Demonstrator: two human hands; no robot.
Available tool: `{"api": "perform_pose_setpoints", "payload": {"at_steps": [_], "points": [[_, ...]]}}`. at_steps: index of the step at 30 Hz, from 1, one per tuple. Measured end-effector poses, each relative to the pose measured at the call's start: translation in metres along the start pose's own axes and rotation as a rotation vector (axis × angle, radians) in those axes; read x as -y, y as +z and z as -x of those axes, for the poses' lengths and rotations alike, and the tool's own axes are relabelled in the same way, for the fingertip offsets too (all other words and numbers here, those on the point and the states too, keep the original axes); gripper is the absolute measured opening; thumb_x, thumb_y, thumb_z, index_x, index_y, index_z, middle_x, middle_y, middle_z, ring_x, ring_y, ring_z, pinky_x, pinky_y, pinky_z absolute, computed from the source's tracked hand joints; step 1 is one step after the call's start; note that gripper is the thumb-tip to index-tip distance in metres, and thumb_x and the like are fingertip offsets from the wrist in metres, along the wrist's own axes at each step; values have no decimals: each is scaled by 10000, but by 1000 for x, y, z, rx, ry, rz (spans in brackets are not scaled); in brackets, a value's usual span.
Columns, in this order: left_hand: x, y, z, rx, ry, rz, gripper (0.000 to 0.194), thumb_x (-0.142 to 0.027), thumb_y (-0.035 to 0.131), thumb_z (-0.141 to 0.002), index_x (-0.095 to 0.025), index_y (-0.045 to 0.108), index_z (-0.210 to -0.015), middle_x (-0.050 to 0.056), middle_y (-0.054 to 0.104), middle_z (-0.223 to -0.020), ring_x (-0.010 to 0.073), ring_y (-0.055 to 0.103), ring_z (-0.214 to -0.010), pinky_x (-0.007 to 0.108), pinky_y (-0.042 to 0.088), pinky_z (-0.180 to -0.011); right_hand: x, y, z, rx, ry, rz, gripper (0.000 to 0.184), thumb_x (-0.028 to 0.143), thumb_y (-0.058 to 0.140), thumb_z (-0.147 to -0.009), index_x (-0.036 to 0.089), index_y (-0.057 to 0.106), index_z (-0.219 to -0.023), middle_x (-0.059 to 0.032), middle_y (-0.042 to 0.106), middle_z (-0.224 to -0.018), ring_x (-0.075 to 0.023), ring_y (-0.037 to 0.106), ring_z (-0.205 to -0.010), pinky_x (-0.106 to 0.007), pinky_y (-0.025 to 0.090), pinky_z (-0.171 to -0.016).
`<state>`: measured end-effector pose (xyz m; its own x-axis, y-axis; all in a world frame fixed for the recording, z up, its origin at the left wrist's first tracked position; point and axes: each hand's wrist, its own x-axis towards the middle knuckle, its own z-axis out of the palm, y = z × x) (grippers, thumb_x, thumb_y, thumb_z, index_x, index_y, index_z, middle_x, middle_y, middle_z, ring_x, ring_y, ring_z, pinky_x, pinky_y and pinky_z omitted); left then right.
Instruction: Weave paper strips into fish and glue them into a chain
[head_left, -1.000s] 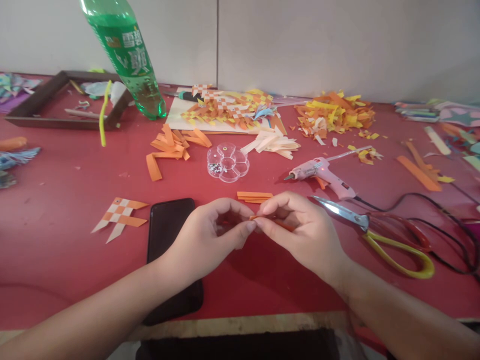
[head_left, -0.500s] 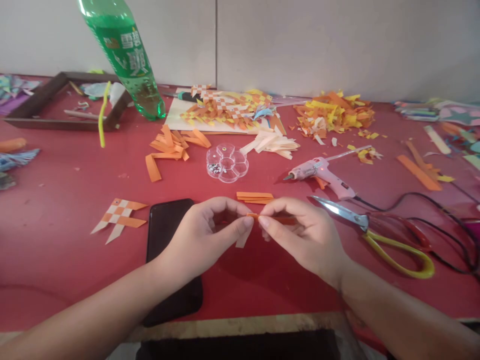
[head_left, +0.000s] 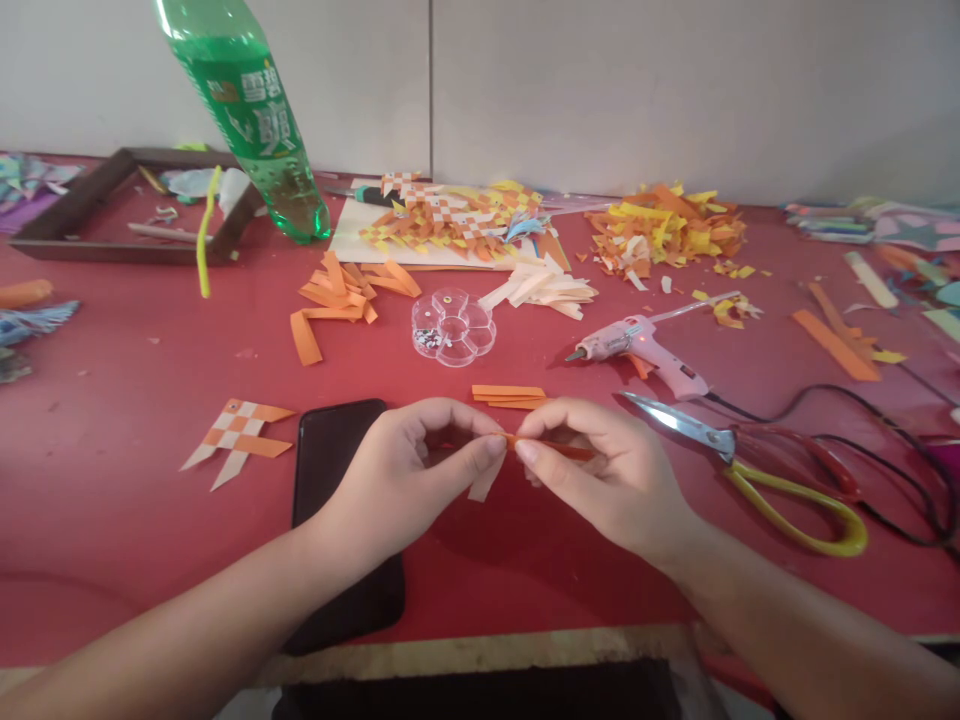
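Observation:
Between my two hands, over the red table, are folded paper strips: an orange strip (head_left: 568,452) runs under my right fingers, and a pale strip (head_left: 487,482) hangs down beneath my left thumb. My left hand (head_left: 427,465) pinches the paper between thumb and fingertips. Close beside it, my right hand (head_left: 607,470) pinches the same paper; its curled fingers hide part of the strip. Just beyond the fingertips lies a small stack of orange strips (head_left: 508,393). A woven orange-and-white paper fish (head_left: 238,432) rests to the left, past the black phone (head_left: 337,440) under my left wrist.
A pink glue gun (head_left: 645,345) and open scissors (head_left: 787,500) lie on the right, with cords nearby. Behind are a clear flower-shaped box (head_left: 454,340), orange strips (head_left: 341,290), pale strips (head_left: 544,285), paper scraps (head_left: 667,235), a green bottle (head_left: 262,120) and a dark frame (head_left: 112,248).
The fingertips have shifted slightly on the paper, and the pale strip now shows below my left thumb. Both hands stay in about the same place, still pinching.

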<state>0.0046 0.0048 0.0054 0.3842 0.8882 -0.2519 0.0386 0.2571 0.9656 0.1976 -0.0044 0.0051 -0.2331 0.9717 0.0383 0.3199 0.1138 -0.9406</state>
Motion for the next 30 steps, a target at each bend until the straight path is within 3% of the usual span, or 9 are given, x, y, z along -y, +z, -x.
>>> {"api": "perform_pose_setpoints", "payload": {"at_steps": [6, 11, 18, 27, 30], "points": [[0, 0, 1, -6, 21, -23, 186, -345, 639, -899, -178, 669, -824, -21, 640, -589, 119, 588, -603, 249, 499, -658, 0, 1, -1, 62, 9, 33, 121, 284, 620, -882, 195, 669, -816, 15, 641, -624, -107, 587, -551, -215, 491, -524], [1, 0, 2, 6, 15, -47, 179, -344, 632, -901, -183, 666, -830, -26, 626, -556, 122, 577, -572, 261, 501, -656, 1, 1, -2, 65, -39, 45, 89, 237, 627, -864, 202, 668, -794, 16, 670, -672, -107, 627, -613, -201, 516, -593], [0, 2, 4, 26, 21, -45, 162, -316, 654, -881, -178, 670, -797, -27, 616, -513, 119, 569, -536, 271, 513, -653, -3, 0, 0, 116, -59, -7, 111, 198, 600, -862, 203, 624, -753, 14, 644, -658, -100, 601, -579, -183, 491, -534], [2, 3, -1, -1, -15, 50, 242, -340, 801, -735, -163, 685, -852, 5, 675, -669, 137, 622, -632, 273, 529, -657, -4, -1, -2, 64, -109, 93, 118, 201, 603, -851, 213, 633, -738, 17, 645, -641, -102, 593, -566, -188, 479, -522], [2, 1, 0, -11, 19, -23, 179, -342, 729, -812, -166, 696, -819, 9, 670, -643, 143, 623, -635, 274, 524, -668, -4, 0, -2, 94, -122, 98, 113, 195, 596, -852, 211, 647, -751, 17, 648, -636, -99, 583, -548, -188, 465, -501]]}}
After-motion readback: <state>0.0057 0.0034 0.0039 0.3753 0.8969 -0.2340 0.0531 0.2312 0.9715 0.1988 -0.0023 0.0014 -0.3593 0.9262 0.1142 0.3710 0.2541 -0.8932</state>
